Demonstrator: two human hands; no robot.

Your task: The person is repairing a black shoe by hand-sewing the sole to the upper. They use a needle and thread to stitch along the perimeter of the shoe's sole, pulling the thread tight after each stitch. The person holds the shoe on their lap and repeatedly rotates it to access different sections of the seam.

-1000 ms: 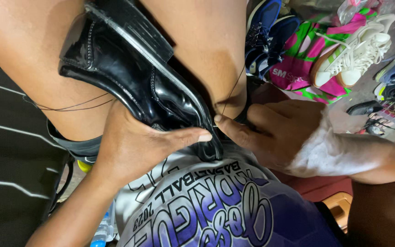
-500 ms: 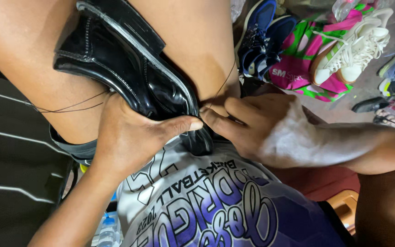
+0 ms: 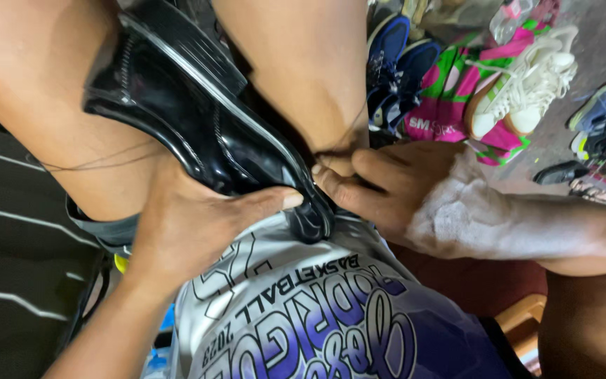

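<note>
A shiny black leather shoe (image 3: 198,112) lies wedged between my bare knees, toe end pointing toward my lap. My left hand (image 3: 191,224) grips the shoe from below near its toe, thumb pressed along the edge. My right hand (image 3: 394,186) is closed at the shoe's right edge, fingers pinched together on a thin dark thread (image 3: 352,130) that runs up along my right leg. Another strand of thread (image 3: 99,163) crosses my left thigh. The pinch point itself is partly hidden by the fingers.
A white and purple printed jersey (image 3: 317,323) covers my lap. On the ground to the right lie a white sneaker (image 3: 527,88), blue shoes (image 3: 394,63), a pink and green bag (image 3: 457,91) and several more shoes (image 3: 604,126).
My right hand has slid in closer to the shoe's edge and pinched the thread. The shoe has shifted slightly between the knees; my left hand keeps its grip.
</note>
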